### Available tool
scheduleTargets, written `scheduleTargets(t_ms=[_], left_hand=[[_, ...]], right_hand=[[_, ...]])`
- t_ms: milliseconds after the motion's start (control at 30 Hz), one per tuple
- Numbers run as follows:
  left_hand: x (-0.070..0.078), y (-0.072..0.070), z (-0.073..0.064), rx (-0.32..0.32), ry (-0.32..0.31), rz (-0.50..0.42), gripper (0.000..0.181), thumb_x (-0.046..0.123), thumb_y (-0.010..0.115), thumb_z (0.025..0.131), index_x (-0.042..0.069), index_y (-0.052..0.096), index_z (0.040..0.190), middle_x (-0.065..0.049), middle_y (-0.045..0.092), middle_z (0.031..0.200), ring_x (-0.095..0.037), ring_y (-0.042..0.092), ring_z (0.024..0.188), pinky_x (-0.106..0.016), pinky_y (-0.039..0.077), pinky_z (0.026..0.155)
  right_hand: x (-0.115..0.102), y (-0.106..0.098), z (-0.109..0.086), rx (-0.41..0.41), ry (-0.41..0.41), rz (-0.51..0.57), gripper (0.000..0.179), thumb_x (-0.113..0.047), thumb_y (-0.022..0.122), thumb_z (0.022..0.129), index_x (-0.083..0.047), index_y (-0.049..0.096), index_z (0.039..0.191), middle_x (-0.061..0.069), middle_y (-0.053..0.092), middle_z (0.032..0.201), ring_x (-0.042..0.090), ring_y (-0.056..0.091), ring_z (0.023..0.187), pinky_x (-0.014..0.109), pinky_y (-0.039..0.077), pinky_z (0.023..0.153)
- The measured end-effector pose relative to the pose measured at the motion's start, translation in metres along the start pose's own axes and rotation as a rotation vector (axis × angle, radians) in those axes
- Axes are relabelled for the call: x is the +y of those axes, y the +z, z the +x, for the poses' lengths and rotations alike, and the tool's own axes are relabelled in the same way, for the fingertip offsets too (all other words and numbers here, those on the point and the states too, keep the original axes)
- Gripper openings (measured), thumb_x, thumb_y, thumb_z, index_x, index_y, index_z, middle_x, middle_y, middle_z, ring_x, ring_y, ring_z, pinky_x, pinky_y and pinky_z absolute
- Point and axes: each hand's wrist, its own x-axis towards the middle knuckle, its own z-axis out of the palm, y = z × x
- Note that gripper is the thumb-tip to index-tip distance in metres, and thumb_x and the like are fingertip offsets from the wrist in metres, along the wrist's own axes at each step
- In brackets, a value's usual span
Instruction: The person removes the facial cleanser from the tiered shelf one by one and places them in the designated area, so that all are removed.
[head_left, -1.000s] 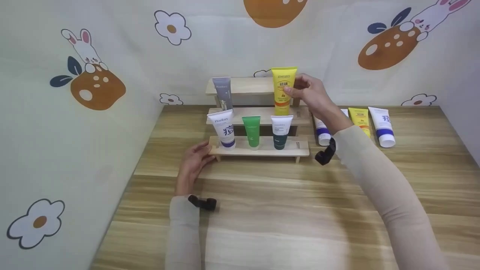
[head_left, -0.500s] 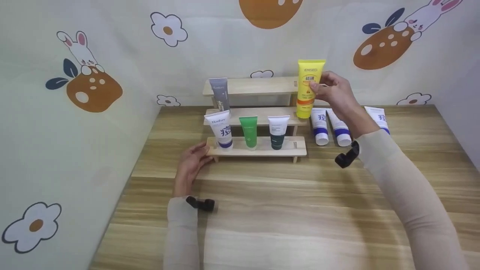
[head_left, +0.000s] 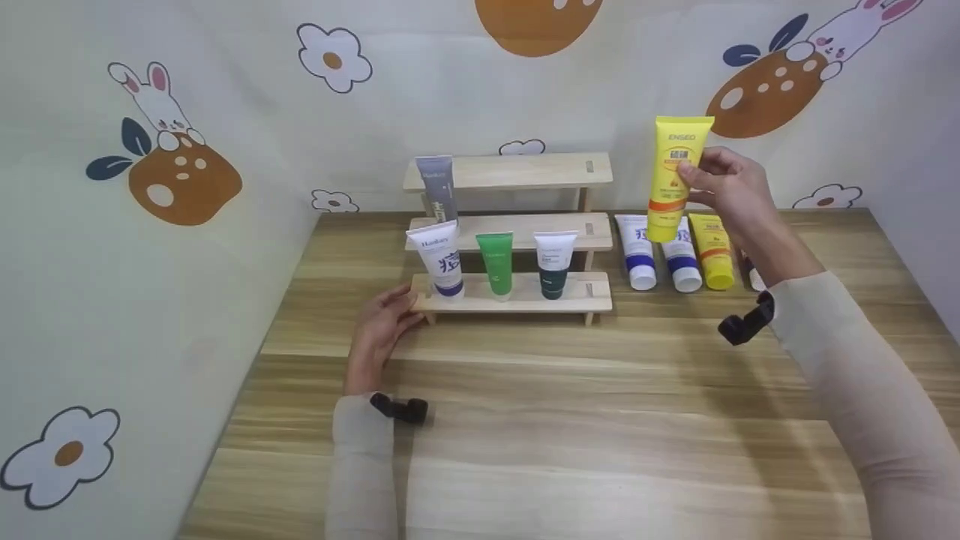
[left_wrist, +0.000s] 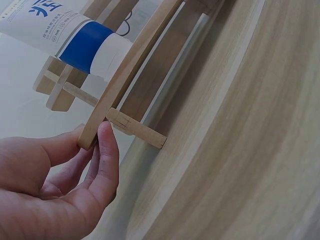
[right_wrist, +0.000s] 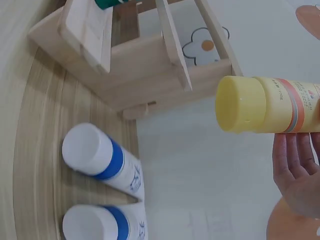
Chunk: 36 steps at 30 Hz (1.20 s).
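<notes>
A yellow squeeze tube [head_left: 673, 180], cap down, is pinched between the thumb and fingers of my right hand [head_left: 731, 187], in the air above the tubes lying at the right. Its yellow cap [right_wrist: 240, 104] faces the right wrist camera. My left hand [head_left: 382, 330] pinches the left end of the bottom shelf of a three-step wooden rack [left_wrist: 125, 75]. On that shelf stand a white and blue tube [head_left: 439, 259], leaning a little, a green tube [head_left: 495, 264] and a white and dark green tube [head_left: 554, 264]. A grey tube [head_left: 439, 187] stands on the middle shelf's left.
Right of the rack, two white and blue tubes [head_left: 637, 251] and a yellow tube [head_left: 712, 251] lie on the wooden table [head_left: 562, 420]. Another tube there is mostly hidden by my right forearm. A patterned cloth wall [head_left: 420, 90] rises behind the rack.
My right hand has carried the yellow tube rightward, away from the rack's middle shelf, to above the lying tubes. The left hand keeps its hold on the bottom shelf.
</notes>
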Motion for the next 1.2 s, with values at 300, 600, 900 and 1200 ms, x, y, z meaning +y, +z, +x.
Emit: scheduleTargets(t_ms=[300, 600, 900, 1200], left_hand=[[0.000, 0.001, 0.000, 0.018, -0.009, -0.013, 0.045, 0.002, 0.052, 0.102, -0.004, 0.044, 0.146, -0.023, 0.050, 0.143, -0.012, 0.067, 0.086, -0.022, 0.063, 0.084], [0.000, -0.001, 0.000, 0.011, -0.013, -0.003, 0.044, 0.003, 0.052, 0.102, -0.003, 0.046, 0.145, -0.022, 0.051, 0.142, -0.013, 0.067, 0.089, -0.023, 0.062, 0.086], [0.000, -0.002, 0.000, 0.012, -0.013, 0.006, 0.044, 0.006, 0.052, 0.103, -0.002, 0.045, 0.146, -0.021, 0.049, 0.145, -0.013, 0.066, 0.094, -0.023, 0.062, 0.088], [0.000, 0.000, 0.002, 0.005, -0.015, -0.002, 0.046, 0.006, 0.051, 0.104, -0.005, 0.042, 0.147, -0.019, 0.049, 0.141, -0.010, 0.064, 0.090, -0.020, 0.062, 0.084]], right_hand=[[0.012, -0.031, -0.004, 0.096, 0.049, 0.093, 0.055, -0.035, 0.083, 0.081, -0.013, 0.057, 0.125, -0.008, 0.070, 0.108, 0.008, 0.067, 0.098, 0.013, 0.059, 0.078], [0.029, -0.062, -0.002, 0.174, 0.088, 0.064, 0.054, -0.038, 0.083, 0.080, -0.017, 0.054, 0.120, -0.013, 0.071, 0.102, 0.005, 0.067, 0.095, 0.012, 0.059, 0.075], [0.040, -0.092, -0.002, 0.239, 0.089, 0.062, 0.052, -0.038, 0.084, 0.079, -0.018, 0.055, 0.118, -0.012, 0.069, 0.099, 0.003, 0.068, 0.086, 0.011, 0.059, 0.070], [0.057, -0.129, 0.003, 0.353, 0.275, -0.244, 0.061, -0.065, 0.074, 0.070, -0.036, 0.054, 0.119, -0.016, 0.052, 0.108, 0.004, 0.056, 0.098, 0.006, 0.054, 0.075]])
